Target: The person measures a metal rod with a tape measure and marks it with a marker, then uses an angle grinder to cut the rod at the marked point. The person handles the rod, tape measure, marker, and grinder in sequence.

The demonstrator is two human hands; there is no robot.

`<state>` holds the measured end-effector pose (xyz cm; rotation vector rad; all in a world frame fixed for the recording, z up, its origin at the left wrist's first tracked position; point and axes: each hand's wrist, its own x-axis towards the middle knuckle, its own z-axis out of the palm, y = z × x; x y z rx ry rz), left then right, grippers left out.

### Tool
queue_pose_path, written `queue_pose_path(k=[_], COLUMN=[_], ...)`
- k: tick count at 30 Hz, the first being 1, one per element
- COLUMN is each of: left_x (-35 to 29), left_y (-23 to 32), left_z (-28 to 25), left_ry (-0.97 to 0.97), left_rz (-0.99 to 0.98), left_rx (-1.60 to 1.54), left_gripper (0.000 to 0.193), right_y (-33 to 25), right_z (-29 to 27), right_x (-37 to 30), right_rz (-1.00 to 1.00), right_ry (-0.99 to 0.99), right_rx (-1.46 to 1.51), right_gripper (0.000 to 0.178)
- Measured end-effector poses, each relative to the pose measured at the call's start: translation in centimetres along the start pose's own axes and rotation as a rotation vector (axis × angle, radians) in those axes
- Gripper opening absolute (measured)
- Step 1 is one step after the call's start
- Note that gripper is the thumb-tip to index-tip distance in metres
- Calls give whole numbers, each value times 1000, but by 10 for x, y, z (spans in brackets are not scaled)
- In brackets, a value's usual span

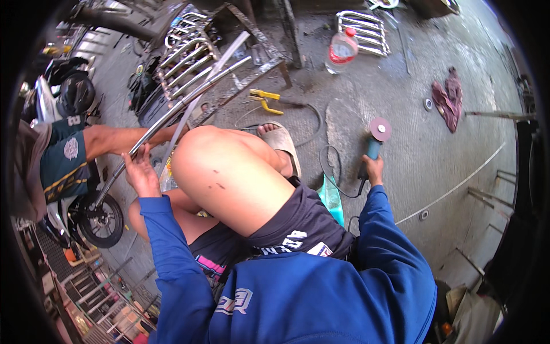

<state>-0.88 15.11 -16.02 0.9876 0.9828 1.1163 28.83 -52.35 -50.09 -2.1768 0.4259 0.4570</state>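
Observation:
My right hand [373, 168] is wrapped round the rear of a teal angle grinder [373, 149], whose reddish-brown disc [380, 129] points away from me above the floor. A dark cord trails from the grinder's rear end. At the left, my left hand [143, 174] has its fingers stretched out, the fingertips against a long shiny metal tube [177, 108]. That tube slants up to the right, its far end over a rusty metal frame [243, 85]. A flat metal strip [229, 54] lies across the frame next to it. My bent knee is between my hands.
Beyond my sandalled foot lies a yellow electrode holder [265, 98] with its cable. A plastic bottle [341, 51], a tubular metal rack [364, 32] and a purple rag [449, 100] are farther off. Another person's leg [117, 140] and a motorbike wheel [101, 219] are at left.

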Motion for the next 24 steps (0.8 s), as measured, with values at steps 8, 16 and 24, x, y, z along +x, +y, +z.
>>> queue_pose_path(k=[8,16,24], left_x=[-8,-7,69], left_y=[21,37,74], left_z=[11,-1,-108], left_ry=[2,48,25], left_rz=[27,48,-1], left_rx=[-111,-100,-173], left_gripper=[39,39,48], right_y=[16,30,28], right_z=[28,29,18], right_x=[11,-70,-65], right_rz=[-377,-302,-213], right_ry=[354,166,84], right_rx=[-186,-393,-406], right_gripper=[93,125,124])
